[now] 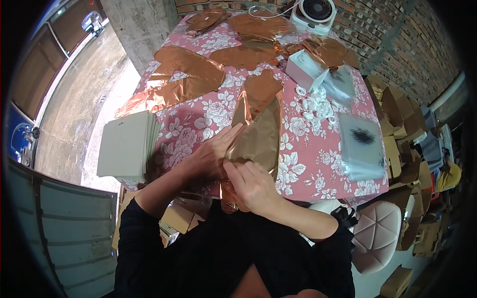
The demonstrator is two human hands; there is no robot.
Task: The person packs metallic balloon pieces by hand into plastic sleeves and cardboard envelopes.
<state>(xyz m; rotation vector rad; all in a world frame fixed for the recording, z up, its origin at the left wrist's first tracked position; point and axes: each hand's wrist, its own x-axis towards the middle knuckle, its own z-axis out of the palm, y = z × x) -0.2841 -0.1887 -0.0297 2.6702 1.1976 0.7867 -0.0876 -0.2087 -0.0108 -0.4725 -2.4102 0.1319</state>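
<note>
Makeshift packing workshop: stacked cartons, brick wall

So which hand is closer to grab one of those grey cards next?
Probably the left hand. The stack of grey cards lies on its side of the table, while the right hand presses the shiny foil piece and would have to cross over.

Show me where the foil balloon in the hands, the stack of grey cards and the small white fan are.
foil balloon [258, 134], head view, middle of its flat body.
stack of grey cards [124, 144], head view, top sheet.
small white fan [315, 11], head view, round grille.
</note>
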